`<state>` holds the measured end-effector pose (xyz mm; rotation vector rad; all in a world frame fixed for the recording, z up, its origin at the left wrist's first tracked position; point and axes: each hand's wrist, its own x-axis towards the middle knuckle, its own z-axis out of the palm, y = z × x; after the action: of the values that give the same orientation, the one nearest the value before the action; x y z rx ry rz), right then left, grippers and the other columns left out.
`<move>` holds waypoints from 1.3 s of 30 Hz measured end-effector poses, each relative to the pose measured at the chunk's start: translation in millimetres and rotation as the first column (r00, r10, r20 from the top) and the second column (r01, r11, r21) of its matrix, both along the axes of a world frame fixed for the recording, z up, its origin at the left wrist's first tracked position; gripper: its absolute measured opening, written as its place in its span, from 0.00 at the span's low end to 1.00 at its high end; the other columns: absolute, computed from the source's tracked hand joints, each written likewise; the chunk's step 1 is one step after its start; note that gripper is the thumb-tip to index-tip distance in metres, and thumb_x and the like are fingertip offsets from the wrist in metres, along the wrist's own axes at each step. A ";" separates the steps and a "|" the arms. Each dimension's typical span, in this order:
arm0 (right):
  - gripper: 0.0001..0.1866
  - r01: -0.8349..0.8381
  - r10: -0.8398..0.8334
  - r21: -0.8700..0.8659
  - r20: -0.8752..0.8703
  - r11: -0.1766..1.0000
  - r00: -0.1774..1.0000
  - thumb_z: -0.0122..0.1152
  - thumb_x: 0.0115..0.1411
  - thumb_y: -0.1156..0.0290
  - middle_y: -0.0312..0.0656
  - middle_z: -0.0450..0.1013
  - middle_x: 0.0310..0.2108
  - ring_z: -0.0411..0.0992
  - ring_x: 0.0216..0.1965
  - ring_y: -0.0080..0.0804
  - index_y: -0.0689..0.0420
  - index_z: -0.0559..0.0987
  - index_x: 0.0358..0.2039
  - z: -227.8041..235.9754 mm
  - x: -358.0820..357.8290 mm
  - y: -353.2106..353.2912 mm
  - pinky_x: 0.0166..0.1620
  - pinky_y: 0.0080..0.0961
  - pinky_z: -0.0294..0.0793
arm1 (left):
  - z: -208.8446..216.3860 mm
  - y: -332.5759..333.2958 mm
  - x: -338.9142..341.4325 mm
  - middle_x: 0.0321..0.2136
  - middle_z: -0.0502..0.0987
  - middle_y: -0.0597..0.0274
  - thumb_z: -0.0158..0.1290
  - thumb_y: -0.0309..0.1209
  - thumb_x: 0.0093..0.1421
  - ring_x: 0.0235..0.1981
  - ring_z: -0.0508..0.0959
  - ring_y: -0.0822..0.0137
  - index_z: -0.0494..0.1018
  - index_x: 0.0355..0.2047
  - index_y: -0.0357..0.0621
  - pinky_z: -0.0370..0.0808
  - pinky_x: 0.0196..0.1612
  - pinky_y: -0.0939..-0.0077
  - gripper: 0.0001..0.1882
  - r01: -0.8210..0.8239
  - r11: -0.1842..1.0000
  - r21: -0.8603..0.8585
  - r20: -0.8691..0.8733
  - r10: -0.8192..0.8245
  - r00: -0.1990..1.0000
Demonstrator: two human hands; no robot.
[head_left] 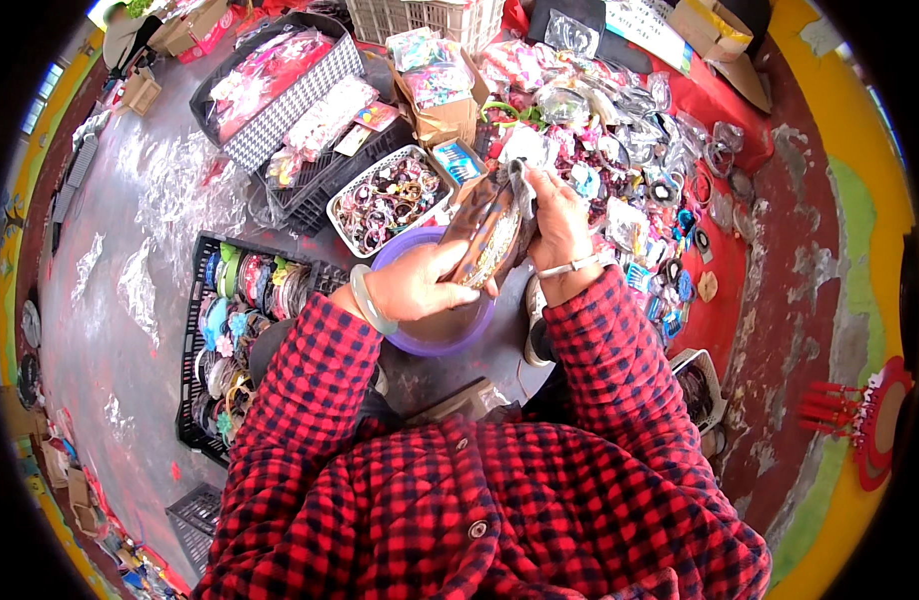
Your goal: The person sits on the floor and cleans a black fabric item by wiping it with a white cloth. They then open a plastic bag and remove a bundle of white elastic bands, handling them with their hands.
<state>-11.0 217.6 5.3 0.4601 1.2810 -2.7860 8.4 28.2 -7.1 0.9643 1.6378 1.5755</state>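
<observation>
My left hand (415, 285), with a pale bangle at its wrist, is closed round the lower part of a brown, wide headband-like piece (488, 232) with a light beaded or patterned strip. My right hand (562, 222) pinches a dark grey cloth (526, 190) against the upper end of this piece. How far the cloth wraps behind it is hidden. Below both hands stands a round purple basin (438, 349), partly covered by my left hand. Just beyond the basin, a white basket (336, 222) holds many hair ties and small bands.
A black crate (188, 385) of headbands stands at the left. Farther off are a checked bin (260, 150) of packets and a cardboard box (448, 122). Loose bagged accessories (620, 165) are heaped on a red cloth (725, 290) at the right. My shoes flank the basin.
</observation>
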 end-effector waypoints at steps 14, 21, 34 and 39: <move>0.16 0.035 0.409 0.849 -0.289 0.528 0.866 0.52 0.60 0.71 0.48 0.73 0.40 0.71 0.43 0.39 0.62 0.72 0.48 -36.8 -8.9 -11.2 0.47 0.30 0.68 | -6.0 13.1 0.8 0.37 0.76 0.55 0.42 0.37 0.64 0.40 0.75 0.68 0.66 0.46 0.32 0.69 0.47 0.75 0.18 -0.620 0.773 0.132 0.678 0.386 0.626; 0.15 0.081 0.547 0.902 -0.327 0.425 0.771 0.52 0.58 0.73 0.50 0.73 0.39 0.71 0.42 0.46 0.60 0.73 0.46 -24.5 6.0 -29.9 0.47 0.32 0.68 | -33.5 -2.4 -8.7 0.36 0.75 0.59 0.43 0.33 0.63 0.36 0.76 0.69 0.70 0.41 0.36 0.74 0.41 0.73 0.14 -0.711 0.701 0.052 0.817 0.379 0.434; 0.12 -0.084 0.084 -0.020 -0.016 0.996 0.996 0.55 0.56 0.77 0.38 0.74 0.37 0.72 0.37 0.28 0.60 0.74 0.43 -21.5 -19.0 22.8 0.42 0.24 0.71 | -30.5 -8.9 -26.0 0.37 0.72 0.46 0.43 0.39 0.64 0.38 0.74 0.53 0.65 0.45 0.33 0.72 0.46 0.60 0.19 -0.727 0.622 0.290 0.839 0.200 0.505; 0.21 -0.046 0.093 0.161 -0.298 0.986 0.950 0.54 0.57 0.81 0.38 0.71 0.42 0.71 0.40 0.26 0.59 0.66 0.52 17.2 -2.9 7.5 0.45 0.23 0.71 | -12.1 -12.2 -19.9 0.32 0.74 0.50 0.43 0.41 0.63 0.29 0.76 0.59 0.65 0.46 0.34 0.74 0.31 0.71 0.21 -0.749 0.618 0.237 0.843 0.253 0.475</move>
<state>-14.0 225.1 22.5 -0.0182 1.5412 -2.7902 -11.5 16.0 -19.2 -0.1200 0.8290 2.5677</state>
